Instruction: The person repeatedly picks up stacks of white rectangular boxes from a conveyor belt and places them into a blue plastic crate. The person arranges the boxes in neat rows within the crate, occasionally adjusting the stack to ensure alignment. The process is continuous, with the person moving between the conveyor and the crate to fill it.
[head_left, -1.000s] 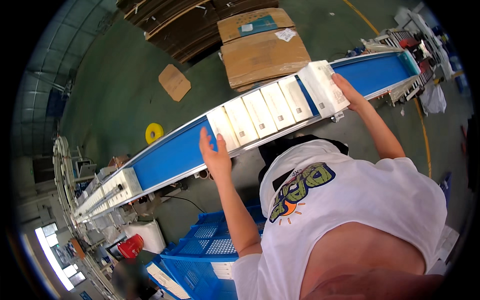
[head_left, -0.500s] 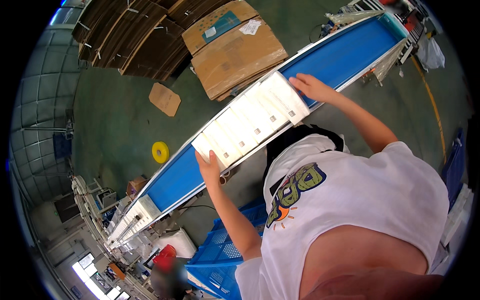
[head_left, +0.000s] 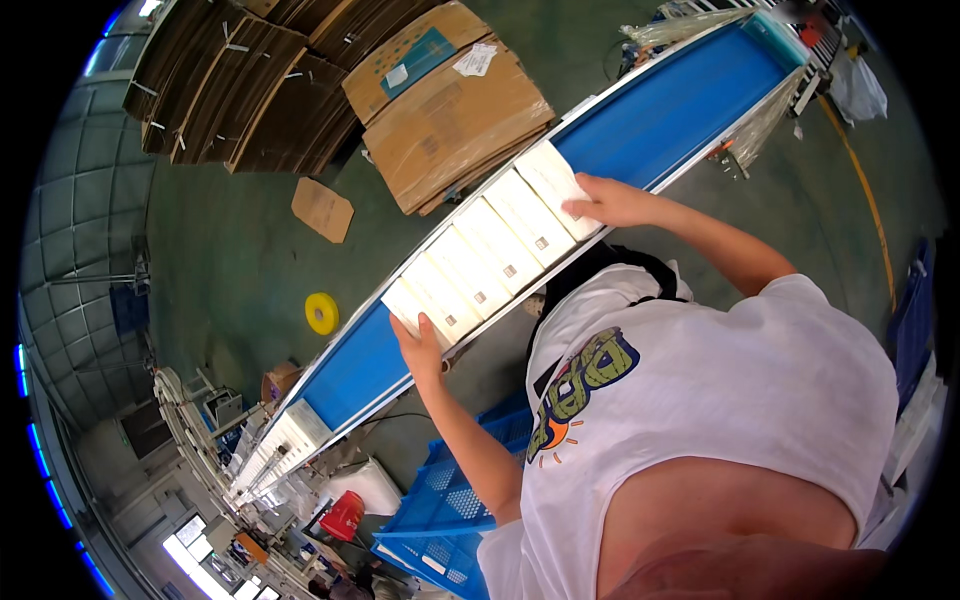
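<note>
A row of several white boxes [head_left: 485, 250] lies side by side across the blue conveyor belt [head_left: 690, 95] in front of me. My left hand [head_left: 420, 347] is at the left end of the row, its thumb over the near corner of the end box and its fingers against the end face. My right hand [head_left: 610, 203] holds the box at the right end [head_left: 548, 182], with thumb and fingers at its near corner; part of that box is hidden under the hand. Thin gaps show between some boxes.
More white boxes [head_left: 300, 428] sit farther down the belt at the lower left. Flattened cardboard stacks [head_left: 460, 115] stand beyond the belt. A yellow tape roll [head_left: 321, 313] and a cardboard piece [head_left: 322, 209] lie on the floor. Blue crates [head_left: 440, 520] stand near my left arm.
My right hand has come in from the right end face onto the near corner of the end box. My left hand stays at the left end. The view has shifted slightly.
</note>
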